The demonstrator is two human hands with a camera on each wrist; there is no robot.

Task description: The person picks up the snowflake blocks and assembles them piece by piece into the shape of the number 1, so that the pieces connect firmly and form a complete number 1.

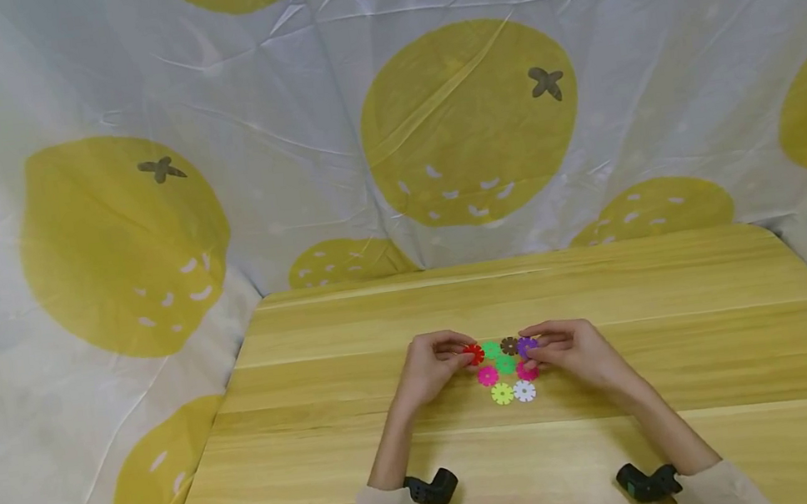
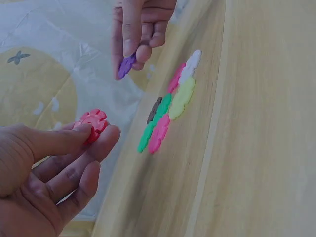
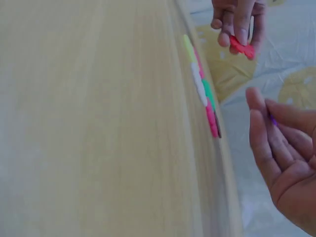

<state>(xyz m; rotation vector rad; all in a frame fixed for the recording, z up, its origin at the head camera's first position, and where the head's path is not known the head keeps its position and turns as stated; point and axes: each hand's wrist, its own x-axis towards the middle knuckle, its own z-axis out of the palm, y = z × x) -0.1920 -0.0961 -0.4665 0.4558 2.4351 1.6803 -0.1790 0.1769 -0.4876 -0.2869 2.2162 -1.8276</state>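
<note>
Between thumb and fingers my left hand (image 1: 429, 368) pinches a red notched plastic disc (image 2: 92, 123). My right hand (image 1: 580, 352) pinches a purple notched disc (image 2: 127, 66), mostly covered by fingers in the right wrist view. Between the hands, several more discs lie flat on the table: a green disc (image 1: 490, 350) and a brown disc (image 1: 509, 346) at the far side, another green disc (image 1: 505, 365) below them, a pink disc (image 1: 488, 376) at left and a second pink disc (image 1: 527, 371) partly under my right fingers. Nearest are a yellow disc (image 1: 501, 394) and a white disc (image 1: 524, 391).
The wooden table (image 1: 320, 430) ends at a hanging white cloth (image 1: 288, 174) printed with yellow fruit. Black wrist devices sit at both sleeves: one at the left wrist (image 1: 434, 489), one at the right wrist (image 1: 647, 483).
</note>
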